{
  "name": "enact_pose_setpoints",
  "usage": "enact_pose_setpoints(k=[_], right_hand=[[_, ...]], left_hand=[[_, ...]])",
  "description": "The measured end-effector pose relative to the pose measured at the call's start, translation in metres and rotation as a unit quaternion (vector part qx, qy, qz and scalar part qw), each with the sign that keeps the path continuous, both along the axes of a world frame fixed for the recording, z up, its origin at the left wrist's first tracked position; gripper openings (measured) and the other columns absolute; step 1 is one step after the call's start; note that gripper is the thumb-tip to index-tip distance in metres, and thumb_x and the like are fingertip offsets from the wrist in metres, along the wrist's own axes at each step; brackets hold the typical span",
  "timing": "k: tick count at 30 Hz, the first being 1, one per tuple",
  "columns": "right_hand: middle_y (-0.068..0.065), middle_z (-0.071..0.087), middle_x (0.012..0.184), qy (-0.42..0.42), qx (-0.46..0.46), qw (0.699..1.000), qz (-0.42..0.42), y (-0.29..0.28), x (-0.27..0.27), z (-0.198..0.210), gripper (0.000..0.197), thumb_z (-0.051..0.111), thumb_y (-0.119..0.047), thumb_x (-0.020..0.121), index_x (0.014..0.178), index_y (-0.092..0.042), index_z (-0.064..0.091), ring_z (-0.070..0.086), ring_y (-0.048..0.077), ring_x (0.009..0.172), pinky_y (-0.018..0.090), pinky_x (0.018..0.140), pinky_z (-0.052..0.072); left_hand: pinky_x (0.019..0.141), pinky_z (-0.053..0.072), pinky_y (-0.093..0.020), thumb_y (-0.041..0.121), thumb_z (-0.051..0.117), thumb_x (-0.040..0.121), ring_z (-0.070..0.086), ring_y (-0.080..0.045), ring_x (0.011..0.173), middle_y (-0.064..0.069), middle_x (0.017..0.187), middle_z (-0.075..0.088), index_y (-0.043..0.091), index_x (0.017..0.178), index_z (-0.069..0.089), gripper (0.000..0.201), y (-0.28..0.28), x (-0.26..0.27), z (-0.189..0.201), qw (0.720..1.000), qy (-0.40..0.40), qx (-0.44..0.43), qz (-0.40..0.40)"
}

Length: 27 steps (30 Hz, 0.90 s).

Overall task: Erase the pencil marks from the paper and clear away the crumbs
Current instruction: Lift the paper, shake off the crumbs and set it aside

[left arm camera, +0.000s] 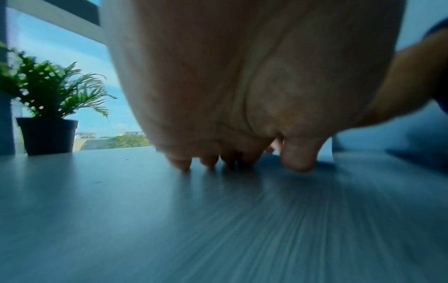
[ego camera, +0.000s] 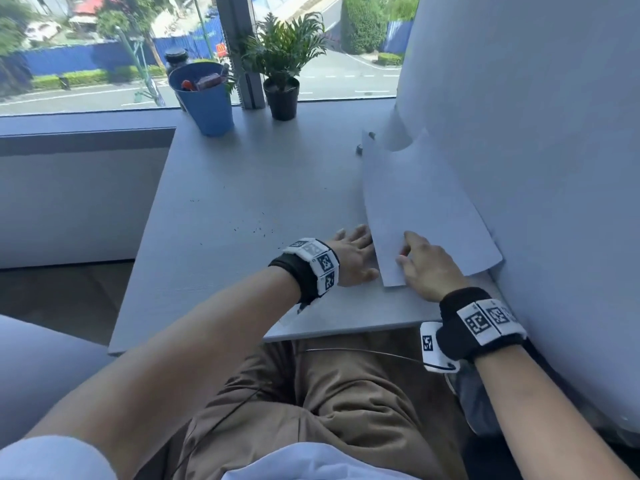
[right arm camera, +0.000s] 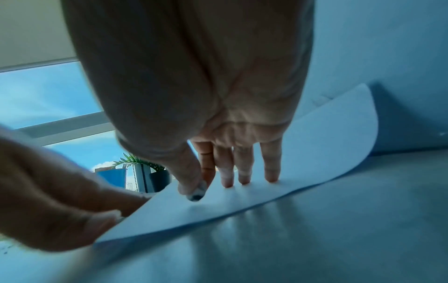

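A white sheet of paper (ego camera: 415,209) lies at the right of the grey desk (ego camera: 207,271), its far side curling up against the white wall. My right hand (ego camera: 426,265) rests on the sheet's near end. It pinches a small smudged eraser (right arm camera: 196,192) between thumb and forefinger, while the other fingertips (right arm camera: 243,180) press the paper (right arm camera: 315,162). My left hand (ego camera: 349,258) lies flat on the desk at the sheet's left edge, fingers touching it and holding nothing. Dark eraser crumbs (ego camera: 259,231) are scattered on the desk left of that hand.
A blue bucket (ego camera: 204,98) with small items and a potted fern (ego camera: 282,95) stand at the back by the window. A white wall (ego camera: 536,133) closes the right side. A small dark object (ego camera: 360,148) sits by the paper's far corner. The desk's front edge is near my knees.
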State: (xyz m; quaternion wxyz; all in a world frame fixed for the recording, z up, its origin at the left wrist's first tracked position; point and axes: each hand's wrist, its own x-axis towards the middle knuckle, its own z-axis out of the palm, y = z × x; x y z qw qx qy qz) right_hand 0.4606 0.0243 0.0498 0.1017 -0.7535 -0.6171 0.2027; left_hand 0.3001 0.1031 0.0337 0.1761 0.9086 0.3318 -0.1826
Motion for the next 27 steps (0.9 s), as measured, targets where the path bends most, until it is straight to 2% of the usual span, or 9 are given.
enact_pose_setpoints(k=[4,8,11,13,16,19,21,23,27], right_hand=[[0.008,0.058,0.105,0.006,0.051,0.999,0.01,-0.014,-0.001,-0.01,0.01,0.055,-0.018,0.093,0.099,-0.014,0.048,0.056,0.032,0.083,0.037,0.076,0.043],[0.007,0.057,0.107,0.038,0.091,0.995,0.0,-0.029,-0.014,-0.02,0.031,0.056,-0.011,0.092,0.121,-0.004,0.049,0.054,0.033,0.099,0.039,0.092,0.038],[0.008,0.055,0.117,0.071,0.09,0.993,-0.02,-0.034,-0.029,-0.027,0.05,0.053,-0.013,0.095,0.141,0.001,0.037,0.047,0.034,0.122,0.051,0.11,0.029],[0.003,0.052,0.119,0.098,0.096,0.99,-0.026,-0.033,-0.037,-0.031,0.053,0.051,-0.014,0.097,0.144,0.001,0.033,0.041,0.033,0.131,0.052,0.116,0.021],[0.001,0.053,0.11,0.113,0.131,0.984,-0.042,-0.028,-0.039,-0.028,0.049,0.053,-0.011,0.096,0.141,0.0,0.037,0.047,0.031,0.121,0.044,0.107,0.031],[0.006,0.058,0.111,0.084,0.128,0.988,-0.028,-0.027,-0.023,-0.024,0.04,0.054,-0.01,0.095,0.132,-0.002,0.045,0.053,0.031,0.108,0.04,0.097,0.038],[0.007,0.059,0.11,0.072,0.104,0.992,0.005,-0.031,-0.014,-0.026,0.037,0.055,-0.01,0.093,0.128,-0.003,0.047,0.056,0.031,0.106,0.037,0.094,0.039],[0.005,0.058,0.111,0.066,0.097,0.992,0.04,-0.037,-0.01,-0.028,0.045,0.055,-0.01,0.093,0.136,-0.003,0.043,0.054,0.028,0.111,0.034,0.098,0.039],[0.003,0.056,0.111,0.069,0.086,0.991,0.076,-0.046,-0.015,-0.026,0.047,0.053,-0.01,0.095,0.14,-0.004,0.039,0.049,0.024,0.111,0.03,0.098,0.036]], left_hand=[[0.122,-0.006,-0.046,0.063,0.023,0.099,-0.017,-0.012,0.149,0.006,0.161,-0.021,0.024,0.156,-0.014,0.078,0.008,-0.048,-0.005,1.0,-0.009,0.017,0.021],[0.119,-0.014,-0.045,0.072,0.016,0.092,-0.017,-0.018,0.149,0.002,0.161,-0.021,0.02,0.155,-0.016,0.087,0.022,-0.099,-0.004,0.991,0.042,0.065,0.107],[0.12,-0.013,-0.044,0.069,0.014,0.094,-0.019,-0.023,0.149,-0.006,0.161,-0.02,0.011,0.154,-0.015,0.088,0.026,-0.101,0.003,0.982,0.069,0.09,0.153],[0.12,-0.012,-0.042,0.065,0.017,0.097,-0.022,-0.022,0.148,-0.005,0.16,-0.023,0.014,0.154,-0.017,0.084,0.021,-0.083,0.007,0.992,0.035,0.059,0.107],[0.12,-0.013,-0.04,0.064,0.022,0.097,-0.023,-0.017,0.147,0.002,0.159,-0.025,0.022,0.154,-0.016,0.081,0.007,-0.05,0.005,1.0,-0.001,0.001,0.017],[0.119,-0.015,-0.037,0.064,0.025,0.097,-0.024,-0.013,0.146,0.005,0.159,-0.026,0.025,0.155,-0.015,0.081,0.007,-0.04,0.0,1.0,-0.002,-0.005,-0.005],[0.119,-0.014,-0.038,0.067,0.023,0.095,-0.024,-0.013,0.146,0.003,0.159,-0.028,0.026,0.154,-0.017,0.082,0.013,-0.051,-0.001,1.0,-0.006,0.0,0.007],[0.121,-0.011,-0.041,0.071,0.019,0.092,-0.024,-0.014,0.147,0.001,0.158,-0.029,0.025,0.154,-0.019,0.086,0.022,-0.073,-0.001,0.999,-0.004,0.005,0.035],[0.118,-0.011,-0.045,0.078,0.008,0.082,-0.019,-0.024,0.149,-0.007,0.159,-0.026,0.016,0.154,-0.018,0.098,0.039,-0.118,0.002,0.985,0.07,0.049,0.148]])
